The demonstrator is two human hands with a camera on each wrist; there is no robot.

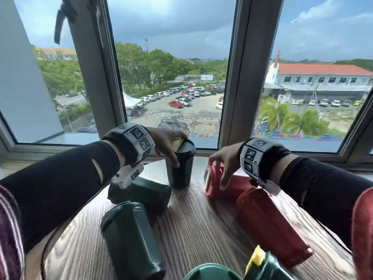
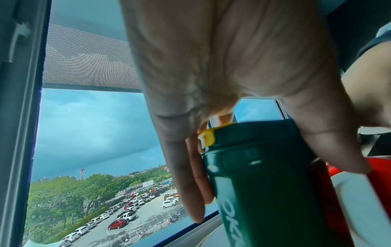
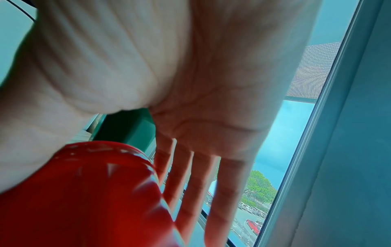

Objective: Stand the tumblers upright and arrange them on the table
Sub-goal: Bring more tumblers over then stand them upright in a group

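A dark green tumbler (image 1: 180, 168) with a yellow flip tab stands upright at the far middle of the round wooden table (image 1: 191, 223). My left hand (image 1: 177, 151) holds its lid from above, thumb in front, fingers (image 2: 190, 183) down the far side. A red tumbler (image 1: 214, 183) lies on its side to the right. My right hand (image 1: 217, 173) arches over its lid end with straight, spread fingers (image 3: 222, 192) and the thumb in front. Whether it touches the tumbler I cannot tell. Lying on their sides are two more green tumblers (image 1: 141, 191) (image 1: 129, 237) and a second red tumbler (image 1: 270, 225).
At the near edge are another green tumbler (image 1: 264, 265) with a yellow tab and a green lid rim (image 1: 210, 272). A window sill (image 1: 60, 138) and grey window frames (image 1: 234, 77) run close behind the table. Bare wood shows between the green and red groups.
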